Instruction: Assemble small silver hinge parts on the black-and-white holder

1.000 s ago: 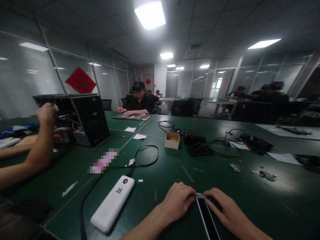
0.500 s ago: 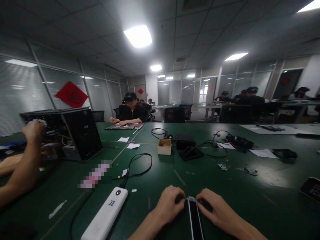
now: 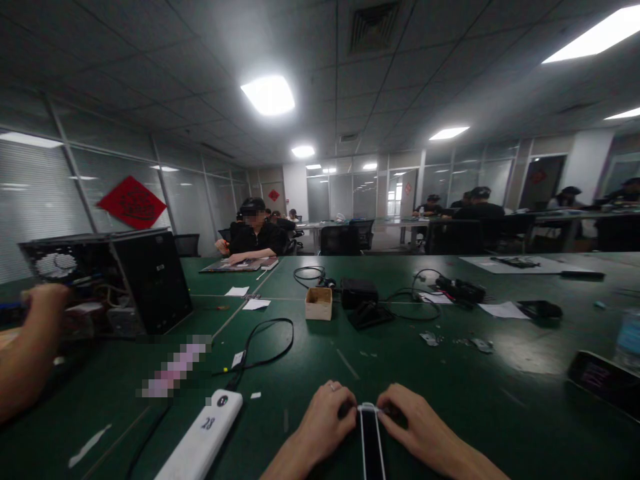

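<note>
In front of me lies a narrow, flat strip-like object (image 3: pixel 371 443) with a dark face and white edges; its lower part runs out of the picture. A pale band (image 3: pixel 369 407) crosses its far end. My left hand (image 3: pixel 327 413) is closed with thumb and fingertips pinched at the left corner of that end. Mirroring it, my right hand (image 3: pixel 413 420) pinches the right corner. Both wrists rest low over the table. Exactly what the fingertips press on is too small to see. Left of my hands lies a white power bank (image 3: pixel 203 437) marked 28, with a black cable (image 3: pixel 280 321) at its far end.
On the left, a co-worker's hand (image 3: pixel 45 303) reaches into an open black computer case (image 3: pixel 155 280). A small open cardboard box (image 3: pixel 319 305), black adapters (image 3: pixel 360 293) and cables stand mid-table. Metal scraps (image 3: pixel 480 345) and a dark device (image 3: pixel 605 377) lie rightward. Another person (image 3: pixel 253 233) sits opposite.
My view has turned to the right, bringing a bottle in at the right edge. Both hands stay at the strip's far end. The co-worker's hand at the case is lower.
</note>
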### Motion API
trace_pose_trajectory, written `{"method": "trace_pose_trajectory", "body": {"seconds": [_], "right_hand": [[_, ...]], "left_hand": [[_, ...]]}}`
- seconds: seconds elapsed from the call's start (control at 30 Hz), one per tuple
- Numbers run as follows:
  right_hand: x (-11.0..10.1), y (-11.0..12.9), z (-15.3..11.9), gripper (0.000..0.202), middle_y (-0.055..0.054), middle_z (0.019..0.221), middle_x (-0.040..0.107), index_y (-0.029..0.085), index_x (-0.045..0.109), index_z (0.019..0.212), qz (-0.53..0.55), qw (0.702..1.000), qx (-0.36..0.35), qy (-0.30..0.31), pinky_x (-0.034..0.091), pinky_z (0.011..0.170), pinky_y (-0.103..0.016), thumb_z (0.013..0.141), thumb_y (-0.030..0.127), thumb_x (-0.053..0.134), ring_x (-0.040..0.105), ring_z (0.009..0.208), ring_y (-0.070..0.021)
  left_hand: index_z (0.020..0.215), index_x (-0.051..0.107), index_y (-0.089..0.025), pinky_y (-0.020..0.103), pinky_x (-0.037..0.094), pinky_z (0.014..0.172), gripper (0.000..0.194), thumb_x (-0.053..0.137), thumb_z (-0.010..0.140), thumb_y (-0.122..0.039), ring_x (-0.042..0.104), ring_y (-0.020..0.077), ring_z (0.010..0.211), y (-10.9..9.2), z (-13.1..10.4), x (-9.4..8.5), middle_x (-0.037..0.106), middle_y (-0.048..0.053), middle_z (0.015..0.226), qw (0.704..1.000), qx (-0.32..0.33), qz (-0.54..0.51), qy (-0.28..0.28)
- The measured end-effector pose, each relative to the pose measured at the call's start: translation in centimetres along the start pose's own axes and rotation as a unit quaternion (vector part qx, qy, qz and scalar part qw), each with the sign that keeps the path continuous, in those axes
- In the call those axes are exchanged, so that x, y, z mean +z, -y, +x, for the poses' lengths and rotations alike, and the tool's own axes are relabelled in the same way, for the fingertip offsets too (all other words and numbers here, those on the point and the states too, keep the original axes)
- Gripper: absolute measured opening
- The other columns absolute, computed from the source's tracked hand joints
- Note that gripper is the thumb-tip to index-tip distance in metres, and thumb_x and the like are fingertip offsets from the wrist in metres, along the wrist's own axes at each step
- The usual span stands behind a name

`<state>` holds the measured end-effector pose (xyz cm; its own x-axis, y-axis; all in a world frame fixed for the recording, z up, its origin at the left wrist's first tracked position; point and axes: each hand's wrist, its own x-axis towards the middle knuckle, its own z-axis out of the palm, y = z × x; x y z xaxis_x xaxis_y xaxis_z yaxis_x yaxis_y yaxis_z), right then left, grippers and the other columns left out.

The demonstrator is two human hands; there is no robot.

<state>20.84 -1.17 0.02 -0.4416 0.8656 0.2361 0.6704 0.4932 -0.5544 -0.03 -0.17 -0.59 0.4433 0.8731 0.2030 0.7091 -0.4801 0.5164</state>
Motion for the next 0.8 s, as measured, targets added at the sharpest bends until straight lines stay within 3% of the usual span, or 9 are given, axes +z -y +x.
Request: {"method": "trace_pose_trajectory", "body": {"seconds": [0.8], "right_hand": [[-0.14,0.10,0.31,0.013,-0.005,0.084,0.061,0.017,0.060,0.085,-0.003,1.000,-0.006,0.005,0.045,0.068,-0.027,0.084,0.025,0.050,0.056,0.075,-0.0153]], "left_hand": [[0.085,0.064,-0.017,0.025,0.041,0.074,0.010,0.054,0.083,-0.018,0.055,0.0157,0.081,0.47,0.25,0.32,0.062,0.003,0.087,0.999,0.019,-0.030,-0.015]]}}
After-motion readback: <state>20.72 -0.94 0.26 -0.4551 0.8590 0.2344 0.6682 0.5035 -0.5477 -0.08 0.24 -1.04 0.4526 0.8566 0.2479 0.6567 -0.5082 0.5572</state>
